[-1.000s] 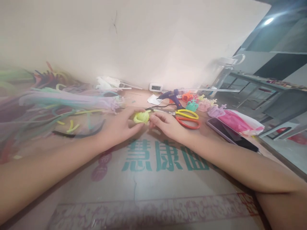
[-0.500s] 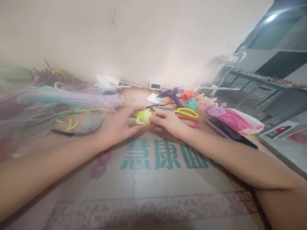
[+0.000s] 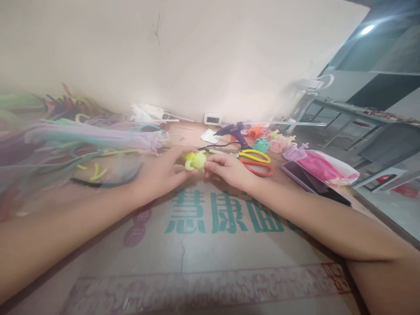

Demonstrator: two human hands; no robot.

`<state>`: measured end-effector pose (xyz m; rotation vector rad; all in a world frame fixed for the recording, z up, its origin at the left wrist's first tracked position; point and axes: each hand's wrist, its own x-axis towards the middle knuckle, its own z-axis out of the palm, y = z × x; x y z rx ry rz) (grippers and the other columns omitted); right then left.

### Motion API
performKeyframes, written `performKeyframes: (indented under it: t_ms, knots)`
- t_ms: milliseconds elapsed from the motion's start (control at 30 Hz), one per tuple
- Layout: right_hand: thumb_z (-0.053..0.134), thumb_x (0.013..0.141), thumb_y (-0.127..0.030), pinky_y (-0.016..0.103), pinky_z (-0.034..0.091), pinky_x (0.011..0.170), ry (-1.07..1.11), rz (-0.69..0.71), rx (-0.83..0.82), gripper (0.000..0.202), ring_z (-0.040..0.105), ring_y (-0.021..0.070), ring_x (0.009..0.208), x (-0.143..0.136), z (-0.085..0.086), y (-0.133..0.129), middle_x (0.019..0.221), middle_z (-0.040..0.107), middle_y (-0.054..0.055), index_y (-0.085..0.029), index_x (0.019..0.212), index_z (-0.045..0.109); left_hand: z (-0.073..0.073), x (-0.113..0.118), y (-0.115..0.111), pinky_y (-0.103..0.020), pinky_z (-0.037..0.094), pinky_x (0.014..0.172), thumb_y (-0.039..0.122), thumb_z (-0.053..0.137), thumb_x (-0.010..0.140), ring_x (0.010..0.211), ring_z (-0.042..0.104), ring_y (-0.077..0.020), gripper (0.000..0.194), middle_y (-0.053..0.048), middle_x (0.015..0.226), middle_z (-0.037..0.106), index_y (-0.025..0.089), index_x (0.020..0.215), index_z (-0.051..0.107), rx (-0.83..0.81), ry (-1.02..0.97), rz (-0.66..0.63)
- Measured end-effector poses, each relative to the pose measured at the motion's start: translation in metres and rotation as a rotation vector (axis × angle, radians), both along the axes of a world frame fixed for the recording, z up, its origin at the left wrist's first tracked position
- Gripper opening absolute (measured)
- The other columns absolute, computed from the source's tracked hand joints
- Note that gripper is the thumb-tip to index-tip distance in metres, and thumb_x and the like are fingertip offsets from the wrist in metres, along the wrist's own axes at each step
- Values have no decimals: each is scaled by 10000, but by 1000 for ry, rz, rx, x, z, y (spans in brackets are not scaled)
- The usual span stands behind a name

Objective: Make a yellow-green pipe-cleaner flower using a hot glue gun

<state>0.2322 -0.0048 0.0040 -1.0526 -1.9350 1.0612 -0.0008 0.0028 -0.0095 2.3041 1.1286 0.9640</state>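
A small yellow pipe-cleaner figure (image 3: 196,161), twisted into loops, is held up over the middle of the table. My left hand (image 3: 164,171) grips it from the left between thumb and fingers. From the right, my right hand (image 3: 226,168) pinches its edge with thumb and forefinger. Just behind my right hand lie scissors (image 3: 255,156) with one yellow and one red handle. A dark blue glue gun (image 3: 234,131) rests farther back, near a white paper scrap (image 3: 210,136).
Bundles of pastel pipe cleaners (image 3: 98,134) spread on the left. Several finished coloured pieces (image 3: 262,143), a phone (image 3: 311,181) and a pink-and-white packet (image 3: 331,167) sit at right. A small digital clock (image 3: 212,119) and a clear jug (image 3: 303,98) stand by the wall.
The yellow figure has turned slightly between my fingers and shifted a touch left. Both hands keep hold of it, almost in the same place.
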Motion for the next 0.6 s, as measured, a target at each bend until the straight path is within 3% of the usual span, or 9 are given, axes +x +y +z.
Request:
performKeyframes:
  t_ms: [400, 600]
  knots:
    - [651, 911, -373, 242, 364, 544, 7, -48, -5, 206, 489, 98, 571, -2, -3, 1, 729, 658, -19, -181, 836, 639, -3, -1, 3, -448, 495, 1105, 472, 600, 946, 1308, 591, -284, 491, -80, 1427, 591, 275, 1389, 520, 80, -11, -43]
    - [552, 985, -433, 266, 427, 675, -65, -65, 105, 311, 579, 132, 698, -1, 0, -3, 789, 695, 13, -182, 821, 634, -3, -1, 2, -449, 477, 1129, 462, 582, 963, 1361, 551, -279, 492, -74, 1485, 555, 286, 1413, 491, 108, 0, -49]
